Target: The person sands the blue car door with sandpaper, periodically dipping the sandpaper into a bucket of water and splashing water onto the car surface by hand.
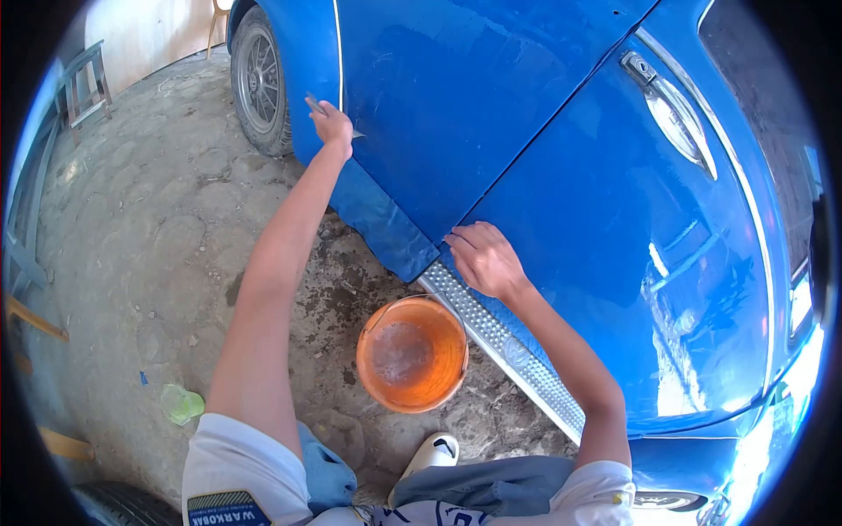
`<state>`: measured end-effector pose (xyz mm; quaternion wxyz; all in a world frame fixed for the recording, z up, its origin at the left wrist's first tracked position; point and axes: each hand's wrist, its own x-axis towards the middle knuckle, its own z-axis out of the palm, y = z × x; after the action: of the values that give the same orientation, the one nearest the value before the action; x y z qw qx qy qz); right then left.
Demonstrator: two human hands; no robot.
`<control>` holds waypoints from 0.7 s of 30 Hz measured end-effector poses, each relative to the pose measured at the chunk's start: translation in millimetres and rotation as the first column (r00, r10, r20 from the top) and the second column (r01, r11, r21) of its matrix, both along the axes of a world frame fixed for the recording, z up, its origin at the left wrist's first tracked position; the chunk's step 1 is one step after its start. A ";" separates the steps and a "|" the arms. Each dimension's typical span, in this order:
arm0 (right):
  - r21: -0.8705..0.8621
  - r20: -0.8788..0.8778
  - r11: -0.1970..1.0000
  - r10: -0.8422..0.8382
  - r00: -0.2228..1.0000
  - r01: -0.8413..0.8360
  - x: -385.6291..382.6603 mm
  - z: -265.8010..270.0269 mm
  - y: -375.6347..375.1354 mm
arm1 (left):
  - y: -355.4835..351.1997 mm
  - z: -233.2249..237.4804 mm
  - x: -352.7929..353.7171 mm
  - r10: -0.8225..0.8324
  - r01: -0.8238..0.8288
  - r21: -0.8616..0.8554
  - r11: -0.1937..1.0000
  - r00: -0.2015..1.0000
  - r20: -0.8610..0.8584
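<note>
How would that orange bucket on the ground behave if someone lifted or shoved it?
The orange bucket seems to hold cloudy water, so it is probably heavy and apt to slosh. Its squat shape on the rough ground suggests it would scrape rather than tip.

White short sleeves (230,463), grey-blue trousers (491,485), white shoe (433,452); hands (484,260) bare.

The dark patch (230,509) on the white left sleeve (232,456) carries pale capital letters, seen upside down, that read "WARKOBA"; the word is maybe longer. Blue letters on the shirt front (419,517) are cut off and cannot be read.
</note>
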<state>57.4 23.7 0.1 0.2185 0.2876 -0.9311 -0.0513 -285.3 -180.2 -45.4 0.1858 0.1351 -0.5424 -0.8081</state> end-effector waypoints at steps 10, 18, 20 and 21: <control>-0.004 -0.066 0.997 0.072 0.995 -0.073 19.2 18.4 40.9 | 88.3 75.7 20.3 -0.023 -0.023 -0.236 0.971 0.982 -0.189; 0.165 -0.131 0.985 0.063 0.989 -0.041 13.8 17.7 34.2 | 132.5 108.3 183.0 -0.480 -0.432 -0.548 0.717 0.265 -0.836; 0.196 -0.148 0.980 0.072 0.986 -0.042 14.3 19.5 31.3 | 138.4 69.7 169.3 -0.509 -0.439 -0.559 0.703 0.237 -0.827; 0.204 -0.140 0.978 0.072 0.987 -0.043 15.4 20.0 31.1 | 128.9 62.3 156.6 -0.519 -0.445 -0.578 0.684 0.260 -0.815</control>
<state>72.9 54.8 20.2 0.2577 0.3305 -0.8938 -0.1597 -128.7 -51.3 16.9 0.4894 -0.4864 -0.5840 -0.4277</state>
